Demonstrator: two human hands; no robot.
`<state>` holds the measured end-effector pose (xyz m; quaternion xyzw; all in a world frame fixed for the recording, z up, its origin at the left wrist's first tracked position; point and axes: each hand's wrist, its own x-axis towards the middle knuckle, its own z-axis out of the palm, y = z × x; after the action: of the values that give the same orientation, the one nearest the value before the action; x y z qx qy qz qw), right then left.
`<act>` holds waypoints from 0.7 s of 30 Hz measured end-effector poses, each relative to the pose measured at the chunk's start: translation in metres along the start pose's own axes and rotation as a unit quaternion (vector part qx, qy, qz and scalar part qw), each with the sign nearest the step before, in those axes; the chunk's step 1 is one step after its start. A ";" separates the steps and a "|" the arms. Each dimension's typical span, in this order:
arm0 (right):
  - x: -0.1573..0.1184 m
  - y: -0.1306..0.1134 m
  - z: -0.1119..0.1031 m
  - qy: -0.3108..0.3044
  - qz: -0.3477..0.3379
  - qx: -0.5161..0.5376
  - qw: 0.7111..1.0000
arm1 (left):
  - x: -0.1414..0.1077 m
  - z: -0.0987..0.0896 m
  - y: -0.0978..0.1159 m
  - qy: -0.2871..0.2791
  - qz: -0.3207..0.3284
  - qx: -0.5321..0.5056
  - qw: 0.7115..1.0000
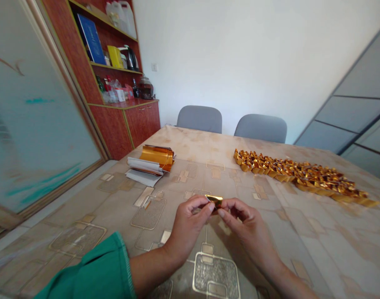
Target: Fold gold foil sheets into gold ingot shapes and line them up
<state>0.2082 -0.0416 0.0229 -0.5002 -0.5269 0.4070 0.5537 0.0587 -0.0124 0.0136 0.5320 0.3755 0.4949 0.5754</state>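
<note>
A small piece of shiny gold foil paper (215, 199) is pinched between both hands above the table. My left hand (191, 216) grips its left side with thumb and fingers. On its right side, my right hand (244, 218) holds it, also in a pinch. The fingers hide much of its lower part. Curled sheets of gold and white paper (157, 157) lie in a stack to the left, beyond my hands. Rows of folded gold foil pieces (289, 171) stand close together at the right.
The table (190, 174) has a patterned cover. Two grey chairs (199, 118) stand at its far side against the wall. A red cabinet (141, 124) with shelves is at the back left, next to a sliding glass door (37, 112).
</note>
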 end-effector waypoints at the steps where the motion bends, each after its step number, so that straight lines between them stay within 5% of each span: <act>1: 0.001 0.000 -0.001 -0.010 0.010 0.013 1.000 | 0.000 0.001 0.000 -0.009 -0.027 -0.026 0.999; 8: 0.006 0.000 -0.008 -0.033 0.147 0.194 0.969 | 0.001 0.002 0.009 -0.042 -0.165 -0.246 0.954; 21: 0.005 0.002 -0.017 -0.121 0.238 0.284 0.921 | 0.011 -0.009 0.009 -0.147 -0.321 -0.353 0.866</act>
<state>0.2258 -0.0388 0.0230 -0.3794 -0.3177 0.7169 0.4911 0.0516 -0.0002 0.0220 0.2101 0.2361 0.2987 0.9005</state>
